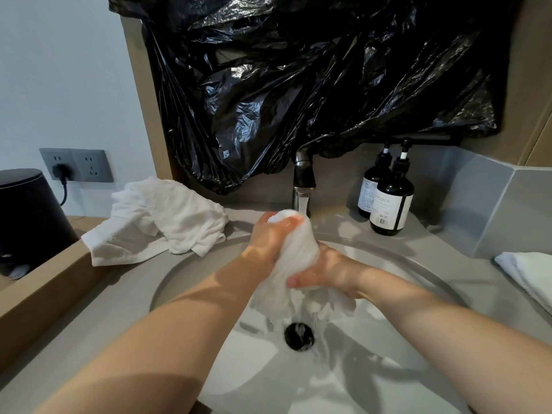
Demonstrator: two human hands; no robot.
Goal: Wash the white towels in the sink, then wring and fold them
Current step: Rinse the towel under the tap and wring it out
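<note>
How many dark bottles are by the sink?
2. Both stand on the counter right of the tap: the front bottle partly covers the back bottle. No others show.

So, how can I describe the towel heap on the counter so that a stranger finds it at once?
Start at the round sink; on the counter to its left, below the wall sockets, lies the towel heap. It is loose and crumpled, unlike the bunched towel under the tap and the flat towel at the right edge.

head-worn wide-angle view, facing forward and down, close above the sink (418,264), faucet (304,180) ahead
</note>
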